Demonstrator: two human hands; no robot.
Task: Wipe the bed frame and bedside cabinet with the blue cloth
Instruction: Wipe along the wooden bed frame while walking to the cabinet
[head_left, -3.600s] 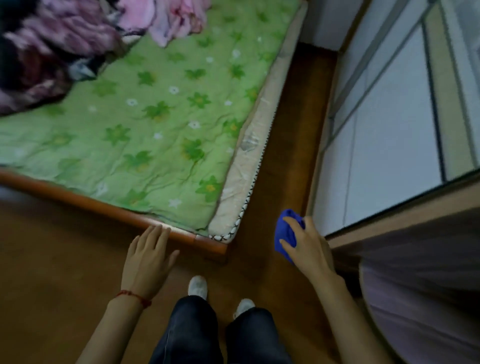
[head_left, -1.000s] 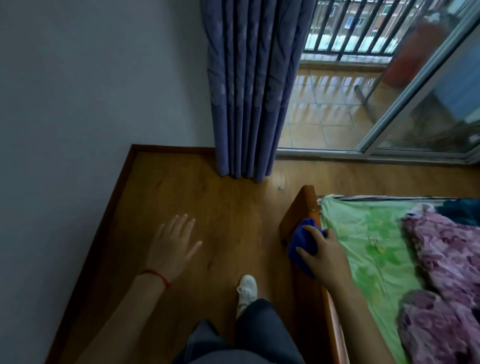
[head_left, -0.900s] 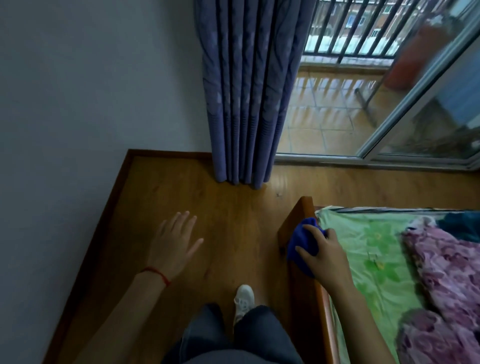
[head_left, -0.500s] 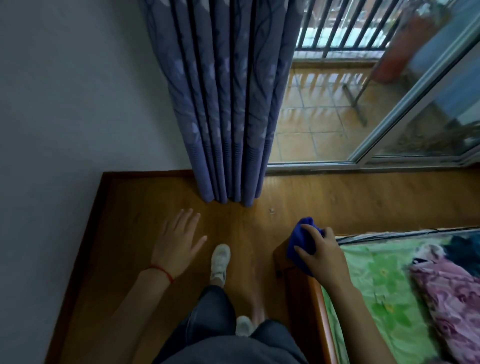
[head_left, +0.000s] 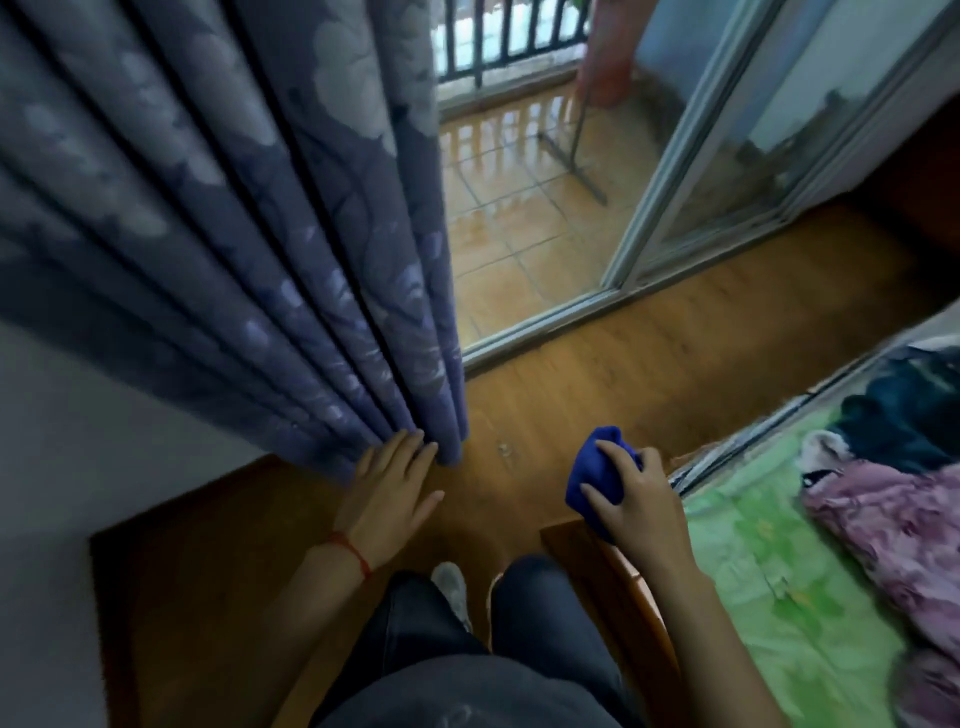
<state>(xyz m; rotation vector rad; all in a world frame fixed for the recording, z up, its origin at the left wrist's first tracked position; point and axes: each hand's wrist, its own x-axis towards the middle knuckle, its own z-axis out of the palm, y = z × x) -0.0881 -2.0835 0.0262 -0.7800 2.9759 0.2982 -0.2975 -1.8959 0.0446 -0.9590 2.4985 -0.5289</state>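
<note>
My right hand (head_left: 636, 501) grips a bunched blue cloth (head_left: 595, 473) at the corner of the brown wooden bed frame (head_left: 605, 577), which runs down toward the bottom edge beside my leg. Whether the cloth touches the wood I cannot tell. My left hand (head_left: 392, 493) hovers flat with fingers spread over the wooden floor, its fingertips at the hem of the curtain, holding nothing. No bedside cabinet is in view.
A purple patterned curtain (head_left: 249, 223) hangs at the left, close ahead. A sliding glass door (head_left: 717, 171) opens onto a tiled balcony (head_left: 519, 208). The green floral sheet (head_left: 769, 561) carries pink and dark bedding (head_left: 893, 499) at right. A grey wall (head_left: 104, 457) bounds the left.
The view has swung from the bed's foot to its corner by the curtain. My right hand slid the cloth along the frame to the corner; my left hand has come near the curtain hem.
</note>
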